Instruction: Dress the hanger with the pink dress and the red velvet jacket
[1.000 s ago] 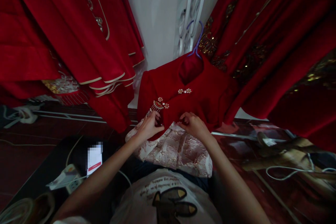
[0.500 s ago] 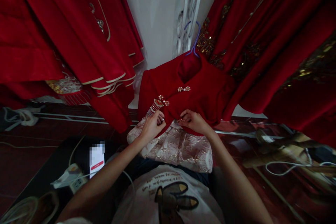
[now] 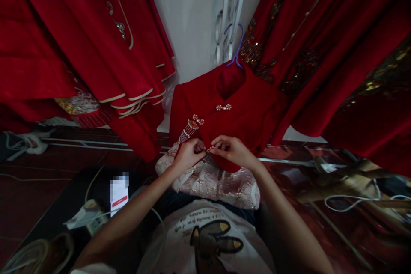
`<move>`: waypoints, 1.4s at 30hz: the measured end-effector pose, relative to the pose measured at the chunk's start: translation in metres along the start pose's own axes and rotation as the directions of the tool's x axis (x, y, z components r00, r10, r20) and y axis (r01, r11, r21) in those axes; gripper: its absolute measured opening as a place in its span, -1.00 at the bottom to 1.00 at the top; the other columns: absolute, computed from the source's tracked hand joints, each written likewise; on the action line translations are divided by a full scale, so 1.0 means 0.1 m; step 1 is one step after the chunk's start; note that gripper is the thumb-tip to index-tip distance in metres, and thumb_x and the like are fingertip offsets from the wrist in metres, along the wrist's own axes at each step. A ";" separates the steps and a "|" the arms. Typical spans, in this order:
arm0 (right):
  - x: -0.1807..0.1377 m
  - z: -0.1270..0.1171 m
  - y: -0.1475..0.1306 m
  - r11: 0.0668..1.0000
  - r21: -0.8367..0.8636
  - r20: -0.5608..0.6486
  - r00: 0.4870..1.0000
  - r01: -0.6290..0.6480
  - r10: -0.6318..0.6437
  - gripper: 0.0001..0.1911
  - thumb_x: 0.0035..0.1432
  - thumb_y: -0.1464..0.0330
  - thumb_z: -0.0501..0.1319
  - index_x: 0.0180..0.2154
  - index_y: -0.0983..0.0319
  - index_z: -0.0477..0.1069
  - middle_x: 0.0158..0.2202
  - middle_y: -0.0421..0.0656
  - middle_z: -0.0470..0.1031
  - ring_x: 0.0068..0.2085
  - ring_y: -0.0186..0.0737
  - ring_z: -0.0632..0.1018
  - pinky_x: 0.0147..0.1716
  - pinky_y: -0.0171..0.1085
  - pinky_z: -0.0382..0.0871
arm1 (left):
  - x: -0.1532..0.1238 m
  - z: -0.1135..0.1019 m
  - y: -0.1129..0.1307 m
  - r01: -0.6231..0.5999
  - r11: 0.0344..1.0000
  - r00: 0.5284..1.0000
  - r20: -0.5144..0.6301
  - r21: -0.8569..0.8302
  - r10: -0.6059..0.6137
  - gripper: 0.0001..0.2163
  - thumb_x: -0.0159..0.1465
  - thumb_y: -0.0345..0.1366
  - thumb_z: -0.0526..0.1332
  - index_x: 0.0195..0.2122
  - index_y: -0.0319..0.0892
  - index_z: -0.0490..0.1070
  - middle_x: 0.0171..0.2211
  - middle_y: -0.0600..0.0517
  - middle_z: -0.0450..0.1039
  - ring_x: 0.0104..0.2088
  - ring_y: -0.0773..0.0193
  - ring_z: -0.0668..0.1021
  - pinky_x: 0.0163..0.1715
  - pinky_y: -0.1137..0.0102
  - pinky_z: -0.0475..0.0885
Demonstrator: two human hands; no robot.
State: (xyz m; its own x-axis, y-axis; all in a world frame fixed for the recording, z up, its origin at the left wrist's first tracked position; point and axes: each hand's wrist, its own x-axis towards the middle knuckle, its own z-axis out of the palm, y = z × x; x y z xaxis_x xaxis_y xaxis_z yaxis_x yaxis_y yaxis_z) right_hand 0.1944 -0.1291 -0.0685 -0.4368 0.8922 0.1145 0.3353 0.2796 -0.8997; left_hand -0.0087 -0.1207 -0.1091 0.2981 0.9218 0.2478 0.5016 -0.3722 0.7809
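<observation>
Your R hand point(image 3: 233, 150) pinches beaded clasp point(image 3: 211, 149) at red jacket point(image 3: 252, 102) front, long axis approx. L–R; your L hand point(image 3: 189, 153), closed, adjoins clasp's L end, contents unclear.

Red garments hang on the left point(image 3: 128, 58) and right point(image 3: 305, 64), leaving an open lane before the white wall point(image 3: 189, 17). At its far end, a purple hanger hook point(image 3: 239, 47) and white metal scrollwork point(image 3: 224, 38) obstruct it. Over the red jacket point(image 3: 205, 90), a hand could pass between neckline and forward edge. Nearer, the left fingers point(image 3: 198, 145) and right fingers point(image 3: 221, 139) almost meet at a beaded fastener point(image 3: 211, 149), blocking the space between. Left, a phone point(image 3: 119, 195), power strip point(image 3: 94, 220) and cable point(image 3: 109, 213) clutter the black desk point(image 3: 61, 205).
</observation>
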 end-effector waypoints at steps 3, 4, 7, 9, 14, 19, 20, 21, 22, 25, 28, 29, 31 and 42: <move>0.05 0.13 0.04 0.991 -0.129 -0.103 0.994 -0.036 0.023 -0.80 0.14 0.31 0.27 -0.18 0.24 0.47 -0.37 -0.19 0.57 -0.43 -0.36 0.50 -0.42 -0.37 0.31 | -0.02 0.01 0.03 0.028 0.999 0.999 -0.046 0.037 -0.026 -0.93 0.07 -0.43 0.25 -0.46 -0.19 0.34 -0.52 0.13 0.42 -0.49 0.39 0.46 -0.46 0.51 0.34; 0.06 0.16 0.06 0.986 -0.162 -0.125 0.992 -0.047 0.026 -0.81 0.15 0.32 0.26 -0.17 0.23 0.47 -0.37 -0.19 0.57 -0.43 -0.35 0.51 -0.41 -0.37 0.32 | -0.02 0.02 0.04 0.036 0.999 0.998 -0.053 0.030 -0.035 -0.93 0.07 -0.42 0.25 -0.46 -0.19 0.34 -0.52 0.13 0.43 -0.49 0.38 0.47 -0.45 0.50 0.35; 0.07 0.21 0.10 0.975 -0.216 -0.175 0.984 -0.059 0.021 -0.82 0.17 0.33 0.24 -0.17 0.21 0.47 -0.36 -0.19 0.57 -0.39 -0.33 0.54 -0.37 -0.36 0.34 | -0.02 0.02 0.04 0.060 0.997 0.997 -0.054 -0.057 -0.063 -0.93 0.07 -0.42 0.25 -0.43 -0.19 0.35 -0.50 0.12 0.46 -0.46 0.38 0.50 -0.39 0.49 0.40; 0.07 0.22 0.13 0.973 -0.225 -0.188 0.982 -0.060 0.017 -0.82 0.17 0.32 0.24 -0.16 0.20 0.48 -0.35 -0.19 0.57 -0.36 -0.32 0.56 -0.35 -0.36 0.36 | 0.00 0.03 -0.01 0.091 0.984 0.994 -0.044 -0.154 -0.099 -0.91 0.05 -0.43 0.26 -0.42 -0.20 0.36 -0.49 0.11 0.48 -0.45 0.37 0.53 -0.37 0.48 0.43; 0.08 0.23 0.18 0.960 -0.276 -0.218 0.976 -0.043 -0.019 -0.84 0.17 0.34 0.24 -0.18 0.19 0.49 -0.35 -0.18 0.58 -0.33 -0.29 0.57 -0.30 -0.34 0.40 | 0.06 0.07 -0.14 0.173 0.897 0.985 0.062 -0.406 -0.162 -0.86 0.02 -0.37 0.34 -0.39 -0.27 0.45 -0.42 0.00 0.56 -0.38 0.33 0.59 -0.28 0.43 0.49; 0.09 0.21 0.21 0.975 -0.223 -0.194 0.981 -0.017 -0.027 -0.85 0.14 0.41 0.25 -0.21 0.21 0.52 -0.34 -0.17 0.61 -0.32 -0.28 0.60 -0.27 -0.33 0.42 | 0.05 0.12 -0.19 0.182 0.852 0.982 0.041 -0.490 -0.186 -0.81 0.01 -0.30 0.39 -0.39 -0.28 0.50 -0.39 -0.04 0.60 -0.37 0.32 0.60 -0.23 0.41 0.51; 0.10 0.21 0.20 0.980 -0.198 -0.190 0.982 -0.019 -0.019 -0.85 0.14 0.42 0.26 -0.21 0.21 0.53 -0.34 -0.16 0.61 -0.32 -0.27 0.60 -0.27 -0.33 0.43 | 0.05 0.13 -0.19 0.179 0.858 0.981 0.020 -0.481 -0.193 -0.82 0.01 -0.31 0.39 -0.40 -0.28 0.51 -0.40 -0.03 0.60 -0.38 0.32 0.60 -0.25 0.41 0.51; 0.10 0.22 0.20 0.984 -0.175 -0.192 0.981 -0.026 -0.009 -0.86 0.13 0.42 0.27 -0.22 0.22 0.53 -0.34 -0.16 0.62 -0.32 -0.27 0.61 -0.27 -0.33 0.44 | 0.04 0.14 -0.19 0.176 0.865 0.980 0.001 -0.469 -0.199 -0.84 0.00 -0.32 0.39 -0.41 -0.28 0.51 -0.41 -0.03 0.60 -0.38 0.32 0.60 -0.25 0.41 0.51; 0.10 0.23 0.20 0.987 -0.155 -0.203 0.979 -0.035 0.003 -0.86 0.13 0.41 0.27 -0.22 0.22 0.54 -0.34 -0.15 0.62 -0.32 -0.27 0.61 -0.27 -0.33 0.44 | 0.04 0.15 -0.20 0.174 0.871 0.979 -0.013 -0.460 -0.203 -0.85 0.00 -0.34 0.39 -0.40 -0.27 0.52 -0.41 -0.03 0.60 -0.38 0.31 0.61 -0.25 0.41 0.51; 0.11 0.28 0.21 0.991 -0.119 -0.256 0.966 -0.054 0.022 -0.85 0.12 0.40 0.28 -0.23 0.24 0.55 -0.34 -0.14 0.62 -0.31 -0.27 0.62 -0.26 -0.32 0.46 | 0.03 0.14 -0.20 0.183 0.878 0.975 -0.035 -0.443 -0.220 -0.86 0.00 -0.37 0.38 -0.38 -0.28 0.56 -0.38 -0.06 0.62 -0.36 0.29 0.63 -0.22 0.39 0.53; 0.12 0.32 0.25 0.992 -0.115 -0.283 0.959 -0.054 0.019 -0.85 0.10 0.38 0.29 -0.23 0.23 0.55 -0.35 -0.15 0.61 -0.32 -0.27 0.61 -0.27 -0.32 0.47 | 0.02 0.10 -0.20 0.191 0.885 0.973 -0.036 -0.425 -0.227 -0.86 0.01 -0.36 0.37 -0.38 -0.28 0.57 -0.37 -0.07 0.63 -0.37 0.26 0.64 -0.23 0.37 0.54; 0.12 0.33 0.26 0.992 -0.118 -0.288 0.957 -0.055 0.019 -0.85 0.10 0.38 0.29 -0.24 0.23 0.54 -0.36 -0.16 0.61 -0.33 -0.28 0.61 -0.28 -0.33 0.47 | 0.02 0.08 -0.20 0.192 0.888 0.974 -0.028 -0.419 -0.224 -0.86 0.02 -0.35 0.37 -0.38 -0.27 0.58 -0.37 -0.07 0.63 -0.37 0.25 0.64 -0.24 0.37 0.54; 0.13 0.35 0.27 0.991 -0.126 -0.297 0.955 -0.051 0.012 -0.86 0.11 0.38 0.26 -0.24 0.22 0.53 -0.37 -0.17 0.60 -0.34 -0.30 0.60 -0.30 -0.34 0.46 | 0.03 0.06 -0.21 0.190 0.895 0.977 -0.010 -0.403 -0.211 -0.85 0.05 -0.32 0.36 -0.37 -0.27 0.59 -0.36 -0.08 0.63 -0.36 0.24 0.64 -0.25 0.37 0.53; 0.08 0.24 0.32 0.937 -0.300 -0.260 0.960 -0.179 0.100 -0.73 0.03 0.41 0.31 -0.17 0.24 0.42 -0.38 -0.19 0.54 -0.45 -0.34 0.53 -0.44 -0.38 0.37 | 0.15 -0.06 -0.23 0.088 0.959 0.985 -0.117 -0.269 -0.123 -0.85 0.09 -0.39 0.30 -0.29 -0.22 0.49 -0.32 0.01 0.54 -0.34 0.37 0.55 -0.31 0.49 0.46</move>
State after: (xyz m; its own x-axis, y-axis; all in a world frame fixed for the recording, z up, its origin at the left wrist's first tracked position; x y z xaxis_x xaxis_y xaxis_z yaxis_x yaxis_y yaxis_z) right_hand 0.1813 -0.1212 -0.1062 -0.1687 0.9772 0.1291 0.6428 0.2084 -0.7371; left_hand -0.0211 -0.0973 -0.1199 0.1371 0.9670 0.2150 0.2892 -0.2466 0.9250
